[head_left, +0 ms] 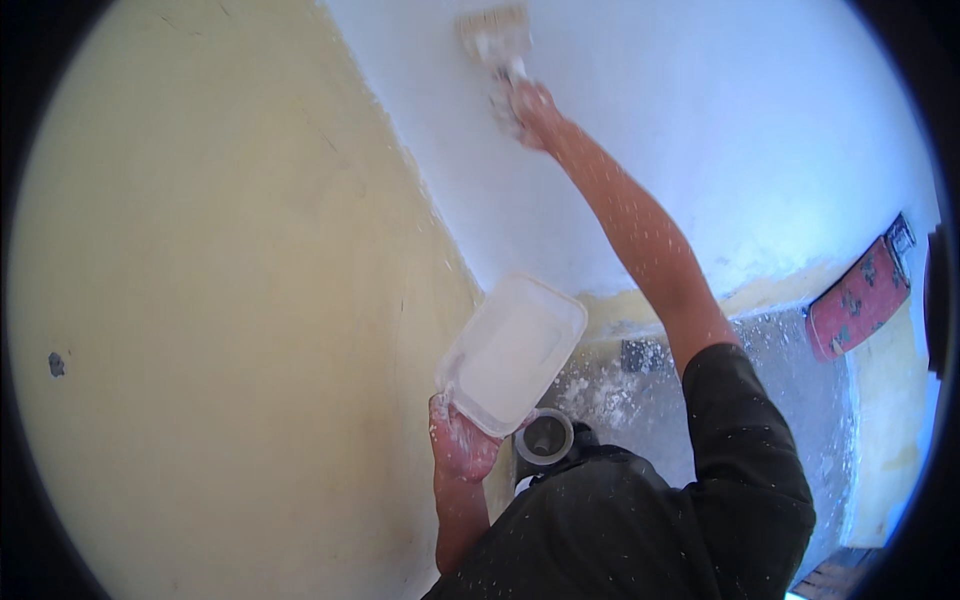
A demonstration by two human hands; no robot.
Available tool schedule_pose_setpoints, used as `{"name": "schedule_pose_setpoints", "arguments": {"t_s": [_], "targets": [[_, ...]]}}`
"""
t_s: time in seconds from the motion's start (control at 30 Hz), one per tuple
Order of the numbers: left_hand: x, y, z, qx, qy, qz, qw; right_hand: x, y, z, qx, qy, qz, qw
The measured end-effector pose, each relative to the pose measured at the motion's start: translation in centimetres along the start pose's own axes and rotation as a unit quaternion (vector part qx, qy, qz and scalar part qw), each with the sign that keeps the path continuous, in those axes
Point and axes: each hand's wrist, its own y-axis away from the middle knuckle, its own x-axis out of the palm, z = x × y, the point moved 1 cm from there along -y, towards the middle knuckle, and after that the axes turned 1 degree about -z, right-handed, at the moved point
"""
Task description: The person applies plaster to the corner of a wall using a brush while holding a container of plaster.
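Note:
High on the white-coated wall [640, 90], my right hand [530, 112] grips the handle of a wide paintbrush [497, 35]. The brush has pale bristles and is slightly blurred; they appear to be against the wall. Lower down, my left hand [465, 440] holds up a rectangular plastic tub [515, 350] by its near end. White paint or a similar liquid shows in the tub. White smears cover the left fingers, and white specks dot my right forearm. Part of the left hand is hidden beneath the tub.
A yellow wall [220, 280] fills the left side, meeting the white at a slanting edge. Below my body stands a round grey-rimmed container [545, 437]. White splashes mark the grey floor [640, 400]. A worn red object [862, 300] is at the right.

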Motion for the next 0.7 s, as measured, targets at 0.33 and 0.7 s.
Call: {"name": "schedule_pose_setpoints", "arguments": {"t_s": [0.33,0.7], "targets": [[1.6,-0.6,0.3,-0.02,-0.02,-0.065,0.997,-22.3,10.8,-33.9,0.038,0.4,0.014,0.916],[1.4,0.2,-0.2,0.032,-0.037,-0.091,0.995,-5.6,3.6,-10.7,-0.197,0.641,0.073,0.738]]}}
